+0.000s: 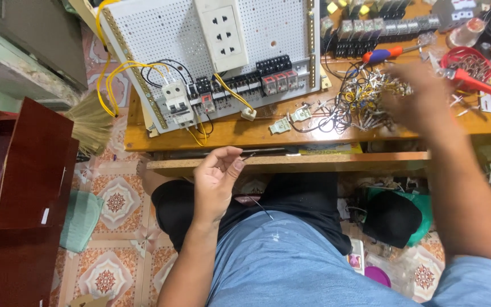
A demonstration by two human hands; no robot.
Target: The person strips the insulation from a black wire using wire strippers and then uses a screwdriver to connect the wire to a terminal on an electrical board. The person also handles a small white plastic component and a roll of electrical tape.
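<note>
A thin dark wire (255, 206) is pinched between thumb and forefinger of the left hand (216, 181), held in front of the near edge of the wooden surface (268, 132), above the lap. The wire's upper tip is seen just right of the fingertips (237, 165); from there its long axis runs down and to the right, across the dark trousers toward the blue shirt. The left hand is closed on it, fingers curled together.

The right hand (421, 102) is blurred over the right part of the surface, above a pile of loose wires and ferrules (365, 99). Whether its fingers are apart or together cannot be told from the blur; nothing is clearly held. It is well apart from the pinched wire, which lies down and to the left of it; the left hand is by far the nearer one.

Near the right hand: a screwdriver with red and blue handle (383, 54) toward the far edge, red-handled pliers (475, 82) by the right edge, a red basket (466, 57) just behind them.

A white perforated panel (160, 28) is propped on the left part of the surface, carrying a white socket strip (221, 34), a white breaker (176, 99), a row of relays (277, 82) and yellow wires (120, 71). A broom (89, 122) leans at the left edge.
</note>
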